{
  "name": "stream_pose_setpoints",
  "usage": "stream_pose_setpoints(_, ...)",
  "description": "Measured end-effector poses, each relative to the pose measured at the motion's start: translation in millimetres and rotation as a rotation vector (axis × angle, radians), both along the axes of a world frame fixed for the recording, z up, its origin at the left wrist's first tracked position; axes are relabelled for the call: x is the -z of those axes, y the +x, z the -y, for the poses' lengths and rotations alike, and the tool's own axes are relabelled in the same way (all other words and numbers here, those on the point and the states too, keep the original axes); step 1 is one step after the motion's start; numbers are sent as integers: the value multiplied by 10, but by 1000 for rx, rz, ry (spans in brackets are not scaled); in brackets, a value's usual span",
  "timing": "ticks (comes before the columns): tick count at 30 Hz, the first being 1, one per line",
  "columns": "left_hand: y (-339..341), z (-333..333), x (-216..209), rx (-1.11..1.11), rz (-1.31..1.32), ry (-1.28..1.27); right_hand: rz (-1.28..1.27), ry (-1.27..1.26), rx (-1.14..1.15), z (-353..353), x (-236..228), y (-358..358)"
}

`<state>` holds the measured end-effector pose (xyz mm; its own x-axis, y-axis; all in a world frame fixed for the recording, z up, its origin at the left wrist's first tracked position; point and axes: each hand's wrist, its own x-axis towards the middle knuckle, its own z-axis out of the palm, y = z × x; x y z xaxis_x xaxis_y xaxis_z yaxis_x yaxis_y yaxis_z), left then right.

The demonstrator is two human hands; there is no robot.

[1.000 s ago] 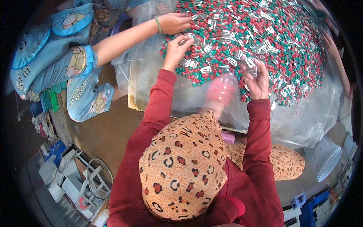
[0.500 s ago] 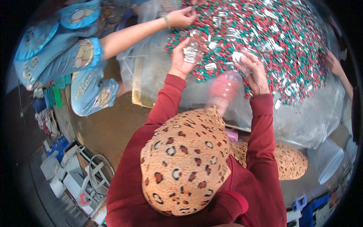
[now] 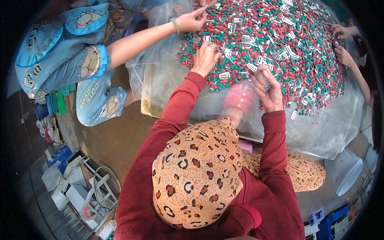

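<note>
Left hand [image 3: 205, 59] now lower, spread on red-green pieces [image 3: 280, 44]; right hand [image 3: 269, 89] clamped on clip [image 3: 265, 83].

Heap of small red and green cone-shaped pieces [image 3: 276, 44] under the left-hand fingers [image 3: 209, 47], silvery metal clips [image 3: 225, 75] scattered among them, one small silvery clip [image 3: 265, 82] pinched upright in the right-hand fingers [image 3: 267, 76]

Red and green small pieces [image 3: 280, 44], dark red sleeves [image 3: 176, 108], leopard-print head covering [image 3: 196, 176], blue cartoon-print clothing [image 3: 68, 52]
</note>
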<state>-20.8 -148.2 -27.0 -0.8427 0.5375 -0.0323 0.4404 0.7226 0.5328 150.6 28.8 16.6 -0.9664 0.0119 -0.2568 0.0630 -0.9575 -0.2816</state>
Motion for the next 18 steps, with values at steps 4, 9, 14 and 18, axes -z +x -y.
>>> stream_pose_setpoints(4,18,28,6,127,130,30,-12,-37,-7,9,-11,9)
stream_pose_setpoints(9,-102,181,-94,10,41,145,116,123,36,41,-78,-8)
stream_pose_setpoints(14,-294,21,25,-149,-228,-2,198,271,11,78,-119,-3)
stream_pose_setpoints(18,-270,3,54,-84,-145,-42,153,190,38,30,-46,53)
